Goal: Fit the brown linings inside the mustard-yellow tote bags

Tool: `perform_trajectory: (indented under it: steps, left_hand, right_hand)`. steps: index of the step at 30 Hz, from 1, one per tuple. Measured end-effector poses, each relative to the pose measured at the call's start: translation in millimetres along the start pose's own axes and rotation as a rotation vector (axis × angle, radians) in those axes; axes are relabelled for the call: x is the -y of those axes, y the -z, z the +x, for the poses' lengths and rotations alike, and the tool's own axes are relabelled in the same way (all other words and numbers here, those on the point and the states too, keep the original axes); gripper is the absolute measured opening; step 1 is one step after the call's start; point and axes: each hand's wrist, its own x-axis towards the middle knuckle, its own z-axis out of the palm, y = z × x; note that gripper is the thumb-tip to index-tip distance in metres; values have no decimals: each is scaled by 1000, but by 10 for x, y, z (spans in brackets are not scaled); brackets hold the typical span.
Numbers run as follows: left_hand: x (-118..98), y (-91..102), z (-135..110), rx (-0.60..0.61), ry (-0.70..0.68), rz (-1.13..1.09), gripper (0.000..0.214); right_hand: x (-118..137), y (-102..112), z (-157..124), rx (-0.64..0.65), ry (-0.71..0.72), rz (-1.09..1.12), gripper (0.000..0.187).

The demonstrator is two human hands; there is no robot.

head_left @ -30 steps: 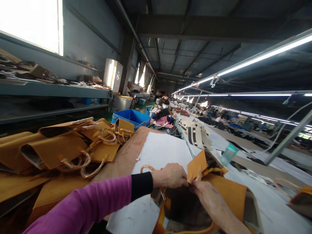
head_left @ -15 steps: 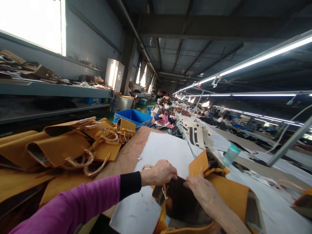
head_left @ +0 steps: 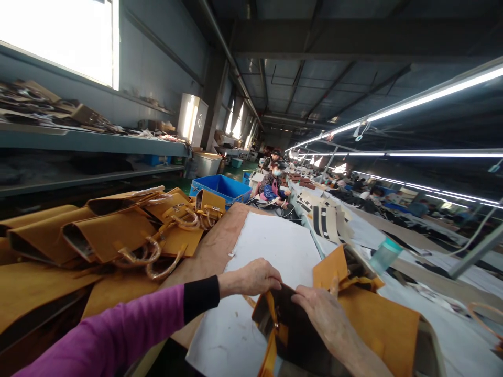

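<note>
Both hands are at the top edge of a mustard-yellow handbag (head_left: 301, 330), whose dark brown inside faces me. My left hand (head_left: 255, 277), below a purple sleeve with a black cuff, pinches that edge with closed fingers. My right hand (head_left: 322, 309) grips the same edge a short way to the right, its thumb on the near side. A yellow strap hangs down at the bag's left side. Against my right forearm lies another yellow handbag (head_left: 381, 319), with a yellow flap piece (head_left: 332, 267) standing behind it.
Several yellow handbags (head_left: 112, 235) with wrapped handles are piled on the left. White sheet (head_left: 275, 241) covers the table ahead. A blue bin (head_left: 220, 189), a teal-lidded cup (head_left: 387, 254) and black-and-cream pieces (head_left: 324, 220) lie beyond. A co-worker (head_left: 271, 186) sits farther off.
The view has turned slightly left, so the surroundings sit farther right. The bag has tilted a little, and its strap now hangs across its left side. Both hands keep their hold.
</note>
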Motion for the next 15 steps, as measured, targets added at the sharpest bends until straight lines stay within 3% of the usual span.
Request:
perform_trajectory:
  steps: [7,15]
  left_hand:
    - [-20,-82,1,-86,-21,84,19]
    - [-92,-76,-27,-109,-36,91,19]
  right_hand:
    - [-521,-62,-137,69,-7,236,26]
    - [-515,-87,-237,57,-102,152,28]
